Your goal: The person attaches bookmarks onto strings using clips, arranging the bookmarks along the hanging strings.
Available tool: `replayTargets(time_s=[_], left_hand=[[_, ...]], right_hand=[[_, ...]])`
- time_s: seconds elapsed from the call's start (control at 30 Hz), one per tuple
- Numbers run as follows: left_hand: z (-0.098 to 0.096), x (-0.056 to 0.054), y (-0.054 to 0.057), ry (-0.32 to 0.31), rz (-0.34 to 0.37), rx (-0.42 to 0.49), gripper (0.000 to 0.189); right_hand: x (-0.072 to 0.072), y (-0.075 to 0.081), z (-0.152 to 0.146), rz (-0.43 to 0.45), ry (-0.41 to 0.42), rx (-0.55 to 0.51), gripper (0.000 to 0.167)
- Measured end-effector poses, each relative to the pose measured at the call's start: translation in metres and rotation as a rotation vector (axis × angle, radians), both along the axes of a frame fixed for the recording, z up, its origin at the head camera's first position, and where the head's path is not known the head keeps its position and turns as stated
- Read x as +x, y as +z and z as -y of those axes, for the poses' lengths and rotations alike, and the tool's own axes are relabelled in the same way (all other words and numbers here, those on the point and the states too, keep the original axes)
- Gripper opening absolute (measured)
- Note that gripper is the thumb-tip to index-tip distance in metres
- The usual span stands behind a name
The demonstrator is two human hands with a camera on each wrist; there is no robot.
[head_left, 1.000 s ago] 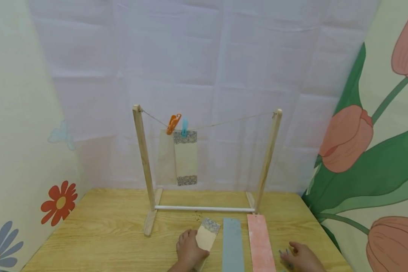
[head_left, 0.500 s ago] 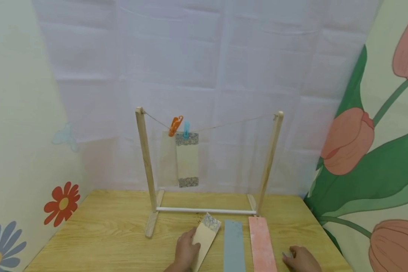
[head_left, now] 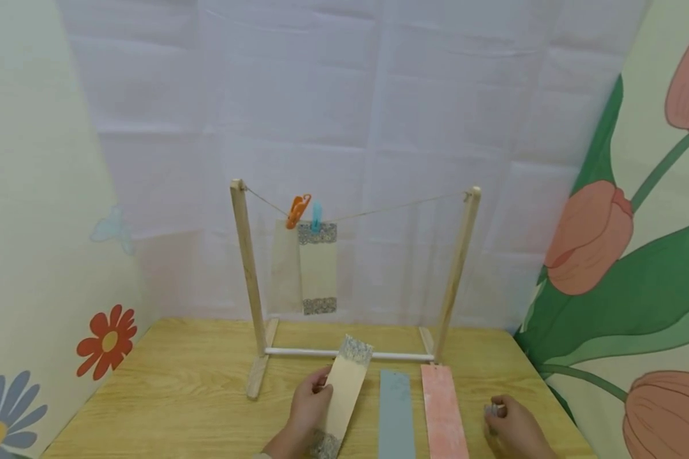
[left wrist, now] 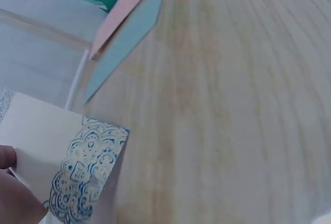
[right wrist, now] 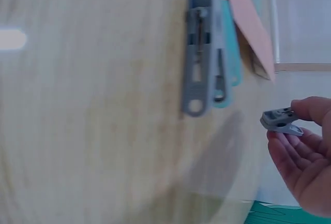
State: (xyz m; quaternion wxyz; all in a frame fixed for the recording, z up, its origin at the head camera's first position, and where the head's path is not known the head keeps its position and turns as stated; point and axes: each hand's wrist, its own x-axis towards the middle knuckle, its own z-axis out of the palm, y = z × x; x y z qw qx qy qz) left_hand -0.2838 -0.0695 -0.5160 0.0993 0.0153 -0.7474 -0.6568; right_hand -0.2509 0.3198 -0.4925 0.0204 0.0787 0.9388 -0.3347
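My left hand (head_left: pixel 309 408) holds a cream paper strip (head_left: pixel 347 389) by its left edge, thumb on its face, tilted up off the table. Blue lace-like patterns (left wrist: pixel 85 167) mark the strip's ends. My right hand (head_left: pixel 517 424) pinches a grey clothespin (right wrist: pixel 282 118) between thumb and fingers, above the table. Below it in the right wrist view lie another grey clothespin (right wrist: pixel 196 53) and a turquoise clothespin (right wrist: pixel 231 48). On the string (head_left: pixel 390 207), an orange clothespin (head_left: pixel 298 210) and a light blue clothespin (head_left: pixel 316 218) hold a plain pale sheet (head_left: pixel 284 268) and a lace-patterned strip (head_left: pixel 319 271).
A wooden frame with a left post (head_left: pixel 247 268), a right post (head_left: pixel 459 268) and a white bottom bar (head_left: pixel 350 354) stands behind the hands. A blue-grey strip (head_left: pixel 396 414) and a pink strip (head_left: pixel 444 408) lie between the hands on the table (head_left: pixel 189 382).
The left hand has raised the cream strip off the table and tilted its top toward the frame. The right hand has picked up a grey clothespin and lifted it slightly.
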Motion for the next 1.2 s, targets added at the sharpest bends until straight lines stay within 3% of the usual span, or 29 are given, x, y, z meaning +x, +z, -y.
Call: replayTargets(time_s=[0.3, 0.5, 0.8, 1.03, 1.2], left_hand=[[-0.001, 0.0, 0.029, -0.09, -0.055, 0.042, 0.047], [-0.003, -0.004, 0.054, -0.078, -0.087, 0.087, 0.045], [-0.007, -0.014, 0.091, -0.077, -0.188, 0.15, 0.044], [-0.008, -0.024, 0.112, -0.069, -0.201, 0.186, 0.045], [-0.011, -0.03, 0.122, -0.053, -0.198, 0.206, 0.044]], right_hand=[[-0.006, 0.042, 0.012, -0.105, 0.026, -0.153, 0.054], [-0.015, 0.078, 0.026, -0.126, 0.101, -0.184, 0.055], [-0.032, 0.121, 0.052, -0.23, 0.226, -0.312, 0.055], [-0.043, 0.145, 0.074, -0.268, 0.298, -0.521, 0.052], [-0.049, 0.16, 0.083, -0.276, 0.32, -0.552, 0.054]])
